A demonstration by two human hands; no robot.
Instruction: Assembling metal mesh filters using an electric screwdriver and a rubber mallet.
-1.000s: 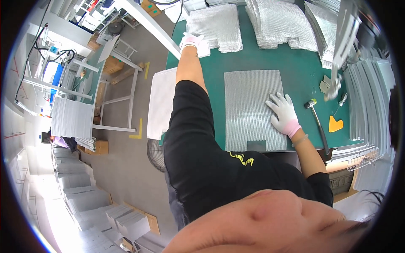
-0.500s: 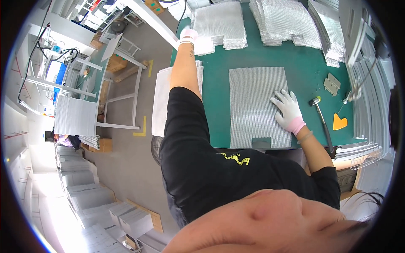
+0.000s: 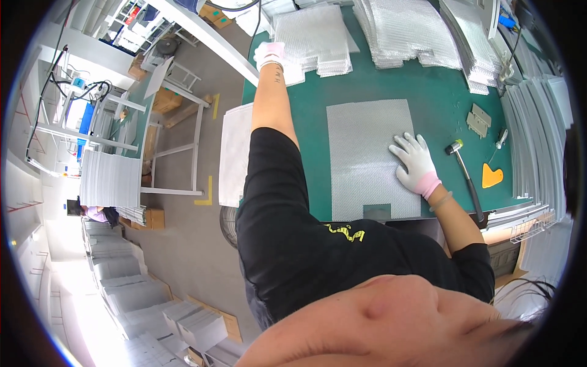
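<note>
The mesh sheet [image 3: 367, 147] lies flat on the green bench [image 3: 437, 92] directly before you, its notched near edge close along the bench's front edge. Your right hand [image 3: 417, 164] rests palm down on the sheet's right margin, fingers spread wide with nothing gripped between them. Your left hand [image 3: 269, 54], arm outstretched, is at the left side of the far-left stack [image 3: 312, 33]; it is blurred, and you cannot tell whether its fingers are wide or closed on something. Possible faults: the stack's edges are uneven, so a sideways pull there could drag several layers and fan the pile; the white post [image 3: 211, 43] stands near that hand and could be struck by a leftward swing; and pressure toward your body could slide the mesh sheet over the front edge, since little margin remains there. The hammer [image 3: 468, 174], its handle reaching that same edge, lies near your right forearm and could be knocked by an outward elbow. For movement, the widest open room is the bare band between the far stacks and the mesh sheet; a narrower strip separates the sheet from the hammer, with the orange scraper [image 3: 491, 176] beyond.
</note>
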